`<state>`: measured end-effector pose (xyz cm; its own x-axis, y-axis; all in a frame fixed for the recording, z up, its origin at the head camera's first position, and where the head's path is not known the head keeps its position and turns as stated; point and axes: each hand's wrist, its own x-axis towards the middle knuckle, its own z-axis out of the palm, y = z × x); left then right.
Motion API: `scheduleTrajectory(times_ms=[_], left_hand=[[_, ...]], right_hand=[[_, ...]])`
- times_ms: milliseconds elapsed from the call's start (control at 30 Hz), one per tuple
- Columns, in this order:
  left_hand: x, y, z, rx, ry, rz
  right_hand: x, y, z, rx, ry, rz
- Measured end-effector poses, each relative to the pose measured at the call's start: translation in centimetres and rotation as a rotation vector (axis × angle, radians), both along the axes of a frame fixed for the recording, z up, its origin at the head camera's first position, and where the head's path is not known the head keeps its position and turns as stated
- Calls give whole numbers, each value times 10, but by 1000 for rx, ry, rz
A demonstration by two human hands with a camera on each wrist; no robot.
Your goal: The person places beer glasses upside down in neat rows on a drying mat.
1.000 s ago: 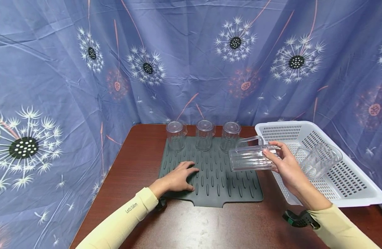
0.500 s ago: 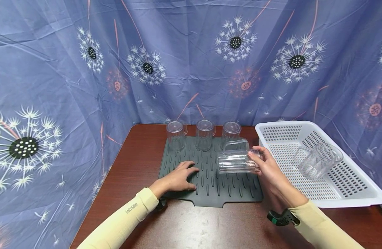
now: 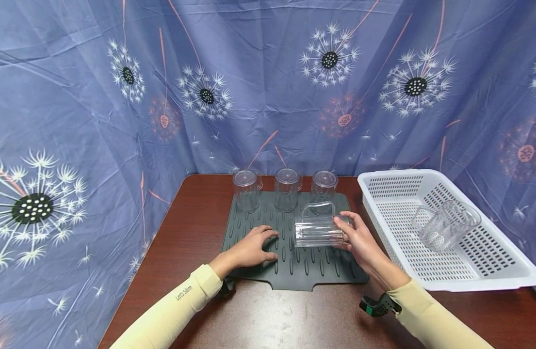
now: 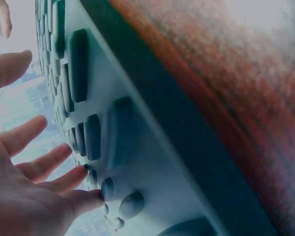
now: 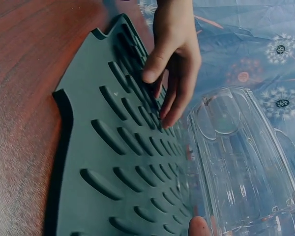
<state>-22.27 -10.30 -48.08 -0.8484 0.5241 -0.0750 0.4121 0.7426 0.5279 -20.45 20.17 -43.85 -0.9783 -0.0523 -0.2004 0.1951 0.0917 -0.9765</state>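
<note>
My right hand (image 3: 359,240) grips a clear ribbed mug (image 3: 317,231) near its rim end. The mug lies on its side in the air over the dark drying mat (image 3: 289,271), its base toward the left and its handle on the far side. In the right wrist view the same mug (image 5: 241,167) fills the lower right, with fingertips at its edges. My left hand (image 3: 250,248) is over the mat's left part, fingers spread and holding nothing. In the left wrist view those fingers (image 4: 54,162) are beside the mat's raised ribs.
Three clear mugs (image 3: 247,194), (image 3: 287,191), (image 3: 323,189) stand upside down along the mat's back edge. On the right a white perforated basket (image 3: 392,232) holds another clear mug (image 3: 448,225), tilted. Behind the brown table (image 3: 171,223) hangs a blue patterned cloth (image 3: 259,87).
My right hand has carried the mug leftward, from beside the basket to above the mat's middle right. The left hand has stayed almost in place; the mugs on the mat have not moved.
</note>
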Motion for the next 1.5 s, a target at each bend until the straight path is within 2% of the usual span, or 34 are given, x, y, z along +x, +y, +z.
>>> scheduleTrajectory(times_ms=[200,333,600,867,1100,1367,1500], left_hand=[[0,2,1,57,-4,36],[2,4,7,117,-25,62],[10,13,17,261,-117,68],[13,16,16,398,-202,98],[15,16,19,453,-194,126],[16,15,22,609,-209,145],[17,13,24,616,-189,155]], right_hand=[[0,-7,-8,14,-31,-1],[-1,-11,-11,-1,-48,2],[-1,-19,-17,-32,-54,36],[0,-26,-21,-70,-57,56],[0,-28,-22,-78,-61,75],[-1,-28,-21,-104,-44,117],[-1,-27,-19,-75,-51,152]])
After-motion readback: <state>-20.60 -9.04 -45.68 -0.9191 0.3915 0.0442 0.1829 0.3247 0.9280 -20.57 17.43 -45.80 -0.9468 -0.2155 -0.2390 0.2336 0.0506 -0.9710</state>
